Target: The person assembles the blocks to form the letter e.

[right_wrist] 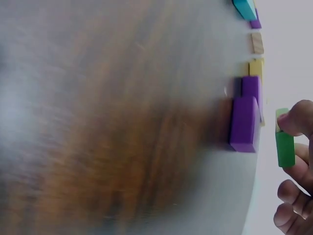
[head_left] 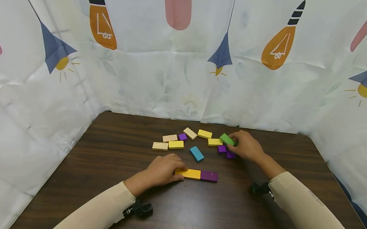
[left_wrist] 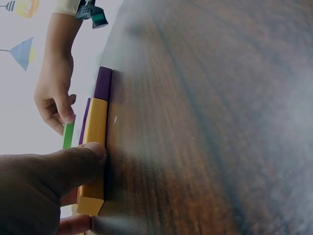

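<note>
My left hand grips the left end of an orange-yellow block lying on the table, thumb along its near side. End to end with it, on the right, lies a dark purple block. Above the table my right hand pinches a green block between thumb and fingers, as the right wrist view also shows. Below that hand are two small purple blocks, partly hidden by it in the head view. A blue block lies at an angle between the hands.
Farther back on the dark wooden table are several loose blocks: yellow ones, pale wood ones and a small purple one. A patterned white cloth hangs behind and beside the table.
</note>
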The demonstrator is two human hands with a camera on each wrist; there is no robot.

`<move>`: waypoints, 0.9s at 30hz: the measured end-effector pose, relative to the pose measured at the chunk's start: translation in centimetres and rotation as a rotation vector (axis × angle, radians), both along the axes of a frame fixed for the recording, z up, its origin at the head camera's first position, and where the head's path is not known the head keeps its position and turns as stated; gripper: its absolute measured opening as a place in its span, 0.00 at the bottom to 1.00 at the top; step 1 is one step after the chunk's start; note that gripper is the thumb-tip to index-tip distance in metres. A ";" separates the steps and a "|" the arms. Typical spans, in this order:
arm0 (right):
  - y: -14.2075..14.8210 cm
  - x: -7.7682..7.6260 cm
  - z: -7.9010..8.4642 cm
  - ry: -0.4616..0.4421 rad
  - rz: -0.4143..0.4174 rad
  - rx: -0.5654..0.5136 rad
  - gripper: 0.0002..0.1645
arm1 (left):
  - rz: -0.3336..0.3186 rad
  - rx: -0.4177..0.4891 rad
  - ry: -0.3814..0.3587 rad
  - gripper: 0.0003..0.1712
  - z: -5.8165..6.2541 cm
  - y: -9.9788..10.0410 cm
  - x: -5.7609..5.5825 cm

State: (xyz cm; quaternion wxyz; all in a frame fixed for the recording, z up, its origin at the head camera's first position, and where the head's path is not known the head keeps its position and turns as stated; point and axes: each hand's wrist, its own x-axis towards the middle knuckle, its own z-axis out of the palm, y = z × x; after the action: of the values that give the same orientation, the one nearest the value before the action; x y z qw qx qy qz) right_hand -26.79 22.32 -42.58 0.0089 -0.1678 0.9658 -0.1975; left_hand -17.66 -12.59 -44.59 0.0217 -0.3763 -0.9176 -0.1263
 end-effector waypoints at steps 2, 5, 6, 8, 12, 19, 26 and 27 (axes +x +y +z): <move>-0.1 0.6 0.1 0.013 0.008 -0.009 0.26 | 0.003 -0.003 -0.003 0.15 0.0 0.0 0.0; -0.3 1.5 0.0 0.024 0.014 -0.018 0.25 | 0.006 -0.005 -0.003 0.15 0.0 -0.1 -0.1; -0.4 1.8 0.0 0.025 0.016 -0.021 0.25 | 0.007 -0.006 -0.003 0.16 0.0 -0.1 -0.1; -0.6 2.4 -0.1 0.028 0.023 -0.026 0.25 | 0.005 -0.003 -0.001 0.15 0.0 -0.2 -0.1; -1.2 3.4 -0.2 0.035 0.052 -0.039 0.24 | 0.003 0.004 0.002 0.15 -0.1 -0.1 -0.2; -2.0 4.7 -0.6 0.035 0.064 -0.041 0.24 | 0.002 0.006 -0.002 0.15 -0.1 -0.1 -0.1; -2.7 5.8 -1.2 0.022 0.068 -0.018 0.23 | 0.000 0.003 -0.006 0.15 -0.1 -0.2 -0.1; -2.8 6.0 -1.3 0.020 0.072 -0.017 0.23 | 0.000 0.003 -0.005 0.15 -0.1 -0.2 -0.1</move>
State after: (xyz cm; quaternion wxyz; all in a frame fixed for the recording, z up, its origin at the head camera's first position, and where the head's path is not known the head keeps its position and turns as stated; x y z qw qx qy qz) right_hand -20.82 19.57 -43.84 0.0051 -0.2046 0.9574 -0.2037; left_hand -17.80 -12.75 -44.68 0.0200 -0.3762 -0.9174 -0.1285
